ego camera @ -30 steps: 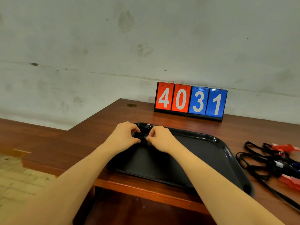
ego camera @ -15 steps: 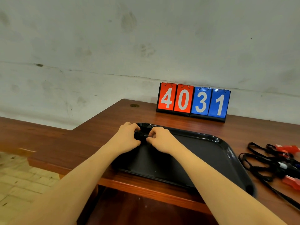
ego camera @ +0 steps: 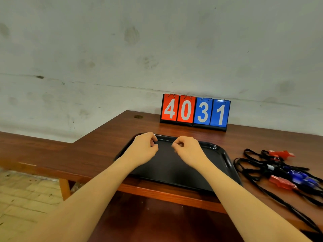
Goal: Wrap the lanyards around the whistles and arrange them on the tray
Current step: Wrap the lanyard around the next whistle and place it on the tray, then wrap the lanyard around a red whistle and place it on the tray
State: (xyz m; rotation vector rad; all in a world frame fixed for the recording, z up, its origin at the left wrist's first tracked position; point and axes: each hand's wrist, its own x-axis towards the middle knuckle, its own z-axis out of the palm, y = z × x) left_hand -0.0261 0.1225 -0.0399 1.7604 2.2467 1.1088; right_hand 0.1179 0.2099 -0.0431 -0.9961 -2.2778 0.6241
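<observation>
Right of the tray, on the bare tabletop: a tangle of whistles, red and blue, with black lanyards looping around and trailing toward the near edge. None visible on the tray's bare part; whether one lies hidden under the hands, cannot tell. Over the tray's far left corner, left hand with fingers curled in, thumb against the forefinger; whether anything is pinched there, cannot tell. Just beside it but apart, right hand, fingers likewise curled, nothing seen in its grasp. Black, glossy-rimmed tray lying flat near the front edge of a dark reddish wooden table. Behind, against the wall, a flip scoreboard reading 4031, two red cards and two blue. Stained, cracked pale wall beyond; worn tiled floor at lower left.
</observation>
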